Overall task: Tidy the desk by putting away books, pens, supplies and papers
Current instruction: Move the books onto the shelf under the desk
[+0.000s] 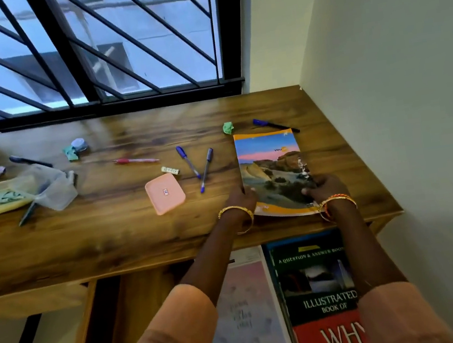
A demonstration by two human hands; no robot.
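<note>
Notebook (272, 171), with a landscape cover, lies flat at the right end of the surface (113, 238), close to the near edge, and is gripped at its near end by both hands: the left hand (241, 198) at the left corner, the right hand (326, 187) with fingers curled onto the cover at the right. Below the edge an open drawer (139, 303) is seen, in which a dark illustrated book (318, 288) and a pale sheet (243, 307) already lie. If the thin notebook is slid off the edge and held only at one end, it may sag and catch on the drawer front, or be bent. Further left a clear tub (52, 188) lies tipped, with a pen apparently under it; its pink lid (165, 193) sits apart. Loose pens (205, 169) and crumpled scraps (227, 128) remain scattered.
</note>
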